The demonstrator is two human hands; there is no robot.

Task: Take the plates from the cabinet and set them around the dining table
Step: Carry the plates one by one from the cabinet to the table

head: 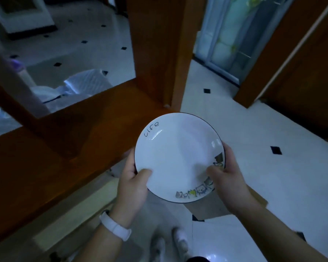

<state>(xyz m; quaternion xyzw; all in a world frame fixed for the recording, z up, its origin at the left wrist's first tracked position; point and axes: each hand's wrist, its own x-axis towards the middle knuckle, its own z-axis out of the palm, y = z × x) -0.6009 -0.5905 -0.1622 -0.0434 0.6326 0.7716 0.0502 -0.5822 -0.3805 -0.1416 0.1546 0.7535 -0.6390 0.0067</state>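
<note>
White plate (178,154), dark-rimmed and lettered "Life", is sitting mid-frame above the tiled floor (276,125). The left hand (133,184) is gripping its rim at 8 o'clock, thumb lying on top; the right hand (228,179) is clamping the rim at 4 o'clock, thumb over the cartoon print (192,194). A wooden frame (80,135) is standing at 10 o'clock.

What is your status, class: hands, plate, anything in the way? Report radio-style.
Left hand and right hand both grip the plate, thumbs on top. Plate above the tiled floor, not yet set down. Wooden frame close on the left.
</note>
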